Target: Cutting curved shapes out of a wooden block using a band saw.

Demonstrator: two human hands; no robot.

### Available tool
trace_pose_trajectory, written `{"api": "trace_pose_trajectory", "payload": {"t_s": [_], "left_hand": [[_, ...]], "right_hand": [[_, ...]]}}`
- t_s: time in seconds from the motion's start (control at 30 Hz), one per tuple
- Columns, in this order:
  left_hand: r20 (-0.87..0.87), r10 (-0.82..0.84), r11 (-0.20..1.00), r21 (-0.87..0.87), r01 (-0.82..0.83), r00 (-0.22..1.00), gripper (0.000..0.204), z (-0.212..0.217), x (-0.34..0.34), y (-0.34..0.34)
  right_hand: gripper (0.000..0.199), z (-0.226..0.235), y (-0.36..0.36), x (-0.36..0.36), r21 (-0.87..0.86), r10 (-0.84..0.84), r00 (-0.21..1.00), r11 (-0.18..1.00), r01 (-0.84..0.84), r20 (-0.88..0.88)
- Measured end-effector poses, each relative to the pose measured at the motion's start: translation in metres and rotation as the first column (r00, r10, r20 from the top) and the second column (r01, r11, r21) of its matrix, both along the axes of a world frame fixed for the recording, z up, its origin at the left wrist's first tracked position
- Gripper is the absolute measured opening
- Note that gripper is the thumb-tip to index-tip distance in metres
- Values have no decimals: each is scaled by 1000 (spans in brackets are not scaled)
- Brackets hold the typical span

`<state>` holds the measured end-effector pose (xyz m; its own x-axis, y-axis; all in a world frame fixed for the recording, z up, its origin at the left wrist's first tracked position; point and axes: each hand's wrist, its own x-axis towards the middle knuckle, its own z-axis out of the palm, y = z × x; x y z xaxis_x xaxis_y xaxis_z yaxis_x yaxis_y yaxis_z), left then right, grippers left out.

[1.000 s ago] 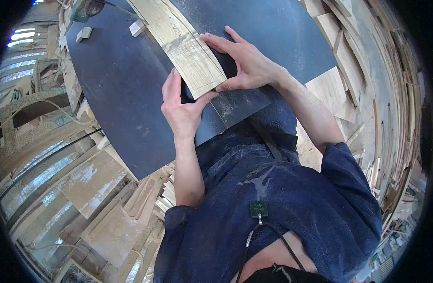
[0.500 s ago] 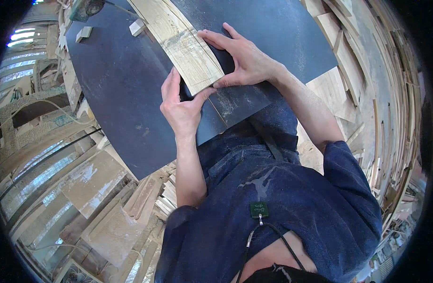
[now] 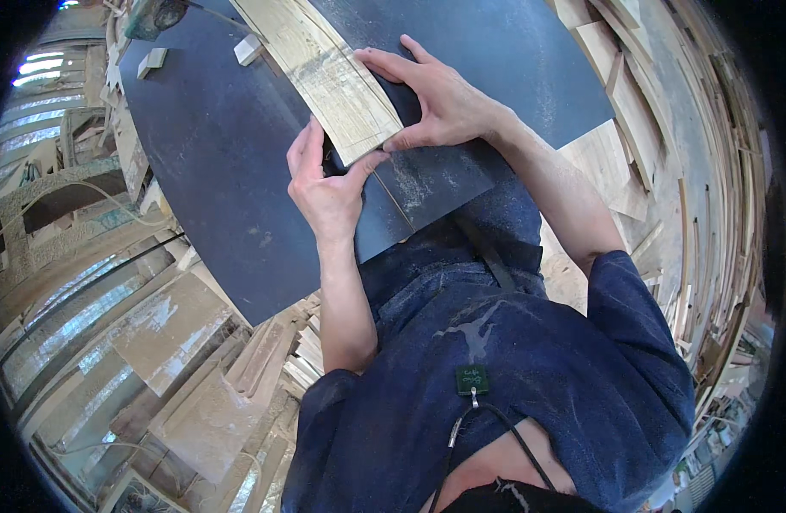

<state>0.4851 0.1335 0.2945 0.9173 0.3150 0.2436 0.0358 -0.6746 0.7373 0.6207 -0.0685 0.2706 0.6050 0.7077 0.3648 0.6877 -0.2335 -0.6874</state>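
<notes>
A long pale wooden board (image 3: 346, 94) with drawn lines on its top lies on a dark flat work table (image 3: 230, 197), its far end running out of the picture. My left hand (image 3: 327, 192) grips the near left corner, thumb against the end edge and fingers along the left side. On the other side, my right hand (image 3: 444, 103) has its thumb at the near right corner and its fingertips on the right edge. Both hands are closed on the board. A thin straight slot (image 3: 395, 203) shows in the table between the board's near end and my body.
Two small wooden blocks, a left one (image 3: 152, 61) and a right one (image 3: 248, 50), sit on the table's far left. A greenish machine part (image 3: 153, 19) stands beyond them. Stacked planks (image 3: 620, 94) lie at the right, and dusty boards (image 3: 171, 329) at the lower left.
The board has slid slightly away from my body and a little left. Both hands have moved with it, keeping their grip.
</notes>
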Motion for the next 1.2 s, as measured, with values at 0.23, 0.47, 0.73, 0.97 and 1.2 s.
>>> {"api": "trace_pose_trajectory", "payload": {"t_s": [0.23,0.47,0.73,0.97,1.2], "left_hand": [[41,35,999,-23,-34,999,86,-9,3,5],[33,82,992,-102,-78,996,90,-15,7,16],[77,-133,957,-251,148,988,49,-16,135,177],[24,-233,963,145,228,972,51,-19,229,239],[137,-199,972,-96,212,970,62,-25,263,218]], "right_hand": [[123,0,5,5,0,-6,1000,1000,6,-7],[119,-2,7,10,-2,-24,1000,1000,24,20],[112,-6,13,7,18,-51,999,999,51,5],[112,1,8,9,47,-64,998,997,64,7],[112,-3,5,7,40,-89,996,995,88,26]]}}
